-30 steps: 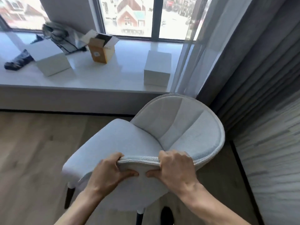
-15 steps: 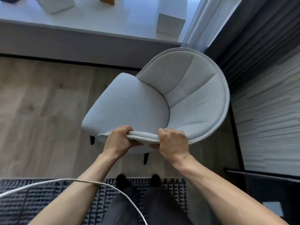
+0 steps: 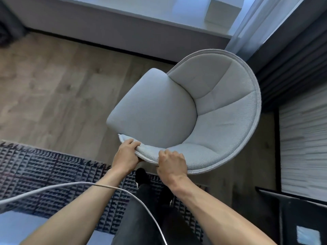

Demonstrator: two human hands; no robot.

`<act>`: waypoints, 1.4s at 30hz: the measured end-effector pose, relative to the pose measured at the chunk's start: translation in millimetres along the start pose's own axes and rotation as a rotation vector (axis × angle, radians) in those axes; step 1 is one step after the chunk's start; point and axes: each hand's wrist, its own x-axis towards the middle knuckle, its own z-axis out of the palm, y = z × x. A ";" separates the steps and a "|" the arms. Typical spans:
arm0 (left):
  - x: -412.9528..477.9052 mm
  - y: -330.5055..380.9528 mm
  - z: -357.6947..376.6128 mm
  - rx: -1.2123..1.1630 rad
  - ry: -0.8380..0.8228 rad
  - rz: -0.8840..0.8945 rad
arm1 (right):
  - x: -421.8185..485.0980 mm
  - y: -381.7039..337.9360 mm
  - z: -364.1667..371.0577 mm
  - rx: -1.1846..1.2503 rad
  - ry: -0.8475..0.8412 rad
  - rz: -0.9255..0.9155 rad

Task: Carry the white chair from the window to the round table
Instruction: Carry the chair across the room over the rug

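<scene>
The white chair (image 3: 159,110) with its curved padded back fills the middle of the head view, seen from above, its legs hidden under the seat. My left hand (image 3: 126,156) grips the near rim of the backrest at its left end. My right hand (image 3: 172,165) grips the same rim just to the right. The round table is not in view.
The window ledge (image 3: 123,20) with a white box (image 3: 223,13) runs along the top. Curtains (image 3: 269,29) and a dark wall stand to the right. A patterned dark rug (image 3: 44,175) lies under my feet, a white cable (image 3: 53,189) crosses my left arm, and dark furniture (image 3: 300,218) sits lower right.
The view has tilted further down and pulled back from the window; the chair has come away from the ledge toward the rug, with both hands still on its rim.
</scene>
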 end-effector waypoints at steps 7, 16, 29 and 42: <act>-49.3 4.3 2.4 -0.544 0.029 -0.384 | -13.4 4.6 0.1 0.196 0.037 -0.024; -15.9 -33.1 -21.7 -1.364 -0.421 -0.764 | -88.4 11.0 -3.3 1.524 -0.132 0.917; 42.7 0.3 -9.7 -1.242 -0.542 -1.023 | -12.3 19.1 -0.4 1.912 0.381 1.422; 44.4 6.6 0.1 -1.236 -0.459 -0.947 | -17.5 30.1 11.1 1.876 0.430 1.305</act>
